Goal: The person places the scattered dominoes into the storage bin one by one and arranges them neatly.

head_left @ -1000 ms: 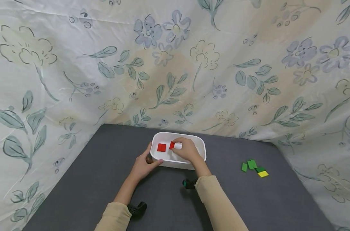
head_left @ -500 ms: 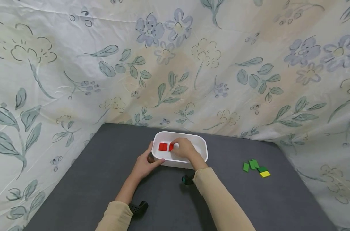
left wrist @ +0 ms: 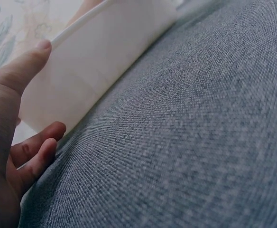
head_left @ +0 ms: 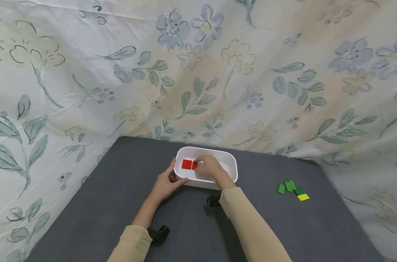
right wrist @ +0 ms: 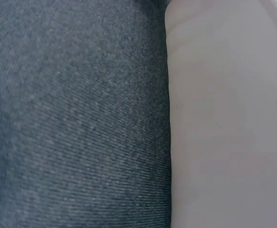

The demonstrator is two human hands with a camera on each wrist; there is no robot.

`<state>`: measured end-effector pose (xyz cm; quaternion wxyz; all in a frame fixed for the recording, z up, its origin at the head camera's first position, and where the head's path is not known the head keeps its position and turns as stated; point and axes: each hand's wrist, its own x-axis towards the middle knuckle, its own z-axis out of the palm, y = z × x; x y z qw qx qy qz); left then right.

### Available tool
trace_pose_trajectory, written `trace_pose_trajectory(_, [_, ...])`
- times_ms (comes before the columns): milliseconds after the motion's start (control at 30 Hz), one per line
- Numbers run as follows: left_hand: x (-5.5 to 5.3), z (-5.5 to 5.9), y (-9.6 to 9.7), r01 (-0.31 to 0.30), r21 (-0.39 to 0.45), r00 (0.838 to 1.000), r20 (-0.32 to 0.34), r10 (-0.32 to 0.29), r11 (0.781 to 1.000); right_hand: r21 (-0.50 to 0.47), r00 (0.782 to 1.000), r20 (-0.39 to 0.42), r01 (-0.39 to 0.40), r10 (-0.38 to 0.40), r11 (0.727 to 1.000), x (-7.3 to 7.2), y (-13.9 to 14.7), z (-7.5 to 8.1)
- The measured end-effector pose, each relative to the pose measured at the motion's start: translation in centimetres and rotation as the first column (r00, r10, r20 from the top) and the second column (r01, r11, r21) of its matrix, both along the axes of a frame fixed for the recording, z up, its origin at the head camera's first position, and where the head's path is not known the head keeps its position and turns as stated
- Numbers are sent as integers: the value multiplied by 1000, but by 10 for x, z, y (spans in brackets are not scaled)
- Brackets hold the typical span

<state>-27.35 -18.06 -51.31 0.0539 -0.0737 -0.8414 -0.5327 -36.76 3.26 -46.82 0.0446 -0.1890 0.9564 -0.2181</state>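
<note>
Nearest, the left end of a white plastic tub (head_left: 199, 184) is gripped by the left hand (head_left: 163, 185), thumb at the rim. Inside the tub, a red tile (head_left: 194, 165) is pinched by the right hand (head_left: 209, 168), just beside two adjoining red tiles (head_left: 188, 165). The edge is best squared to theirs, with the tub held firm, before release. Its right part is hidden by fingertips; from the right wrist, no grip can be made out.
</note>
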Motion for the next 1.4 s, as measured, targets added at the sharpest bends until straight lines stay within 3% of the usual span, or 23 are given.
trace_pose_trajectory(867, [-1, 5, 2, 0, 3, 1000, -18, 0, 1000, -10, 998, 2, -61, 61, 998, -6, 3, -1])
trace_pose_trajectory(1133, [-1, 4, 3, -10, -11, 1000, -24, 10, 1000, -33, 999, 19, -34, 34, 999, -3, 4, 2])
trace_pose_trajectory(1267, [-1, 1, 4, -12, -10, 1000, -25, 12, 1000, -65, 1000, -12, -10, 9, 998, 0, 7, 7])
trace_pose_trajectory(1400, [-1, 1, 5, -6, 0, 1000, -21, 6, 1000, -109, 997, -75, -41, 33, 993, 6, 14, 16])
